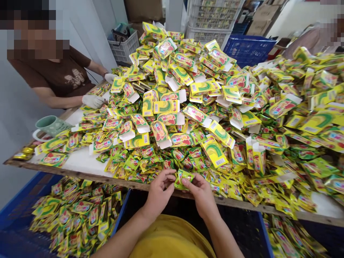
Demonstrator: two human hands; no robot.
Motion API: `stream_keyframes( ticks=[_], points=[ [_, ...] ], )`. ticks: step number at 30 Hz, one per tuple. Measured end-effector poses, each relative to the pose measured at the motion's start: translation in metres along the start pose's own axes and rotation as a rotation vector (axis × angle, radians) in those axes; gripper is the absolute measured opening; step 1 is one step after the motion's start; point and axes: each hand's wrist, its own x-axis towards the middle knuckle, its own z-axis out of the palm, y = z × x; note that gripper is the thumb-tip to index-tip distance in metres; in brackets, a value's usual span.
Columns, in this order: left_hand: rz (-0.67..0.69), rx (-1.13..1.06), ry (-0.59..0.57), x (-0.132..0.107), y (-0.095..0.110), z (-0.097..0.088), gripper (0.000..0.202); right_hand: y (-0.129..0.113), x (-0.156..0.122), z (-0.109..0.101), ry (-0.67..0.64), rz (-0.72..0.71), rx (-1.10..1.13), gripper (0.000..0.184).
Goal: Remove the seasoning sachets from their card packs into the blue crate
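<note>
A small green packet (182,179) with red printing is held in front of me at the table's near edge. My right hand (200,190) is closed on its right side, thumb lying over the front. Curled fingers of my left hand (162,186) meet the packet's left edge; how firmly they grip is hard to see. Similar green packets (133,163) lie loose just beyond my hands. Behind them rises a large heap of yellow and green cartons (168,106), many with white end flaps open.
Across the table's left side sits a co-worker with white-gloved hands (93,101) at the heap. A green mug (49,125) stands near the left corner. Below the table edge (80,175), a blue crate (16,218) holds many filled cartons. Crates (215,18) stand behind.
</note>
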Motion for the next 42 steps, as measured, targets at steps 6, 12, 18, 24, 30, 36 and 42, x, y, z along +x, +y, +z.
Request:
stream_keyframes(
  ticks=[6,12,18,24,30,36,42],
  points=[
    [0.02,0.072,-0.075,0.006,0.011,0.001,0.026,-0.011,0.002,-0.012,-0.036,-0.089,-0.043,0.032],
    [0.618,0.773,-0.225,0.056,0.05,-0.041,0.049,-0.025,0.004,-0.027,-0.036,-0.042,0.005,0.053],
    [0.904,1.423,-0.166,0.139,0.094,-0.088,0.062,-0.018,0.002,-0.033,-0.014,-0.084,0.007,0.044],
    [0.758,1.279,-0.087,0.079,0.099,-0.054,0.047,-0.049,-0.012,-0.016,0.183,-0.313,0.086,0.038],
    [0.188,0.981,-0.152,0.007,0.047,0.004,0.036,-0.068,-0.012,0.004,0.088,-0.574,-0.472,0.024],
    [0.054,0.809,-0.062,-0.005,0.026,0.011,0.028,-0.051,-0.007,-0.006,-0.14,-0.644,-0.948,0.02],
    [-0.078,0.356,-0.214,-0.026,0.008,0.011,0.037,-0.051,-0.011,-0.004,-0.181,-0.539,-0.928,0.028]
  ],
)
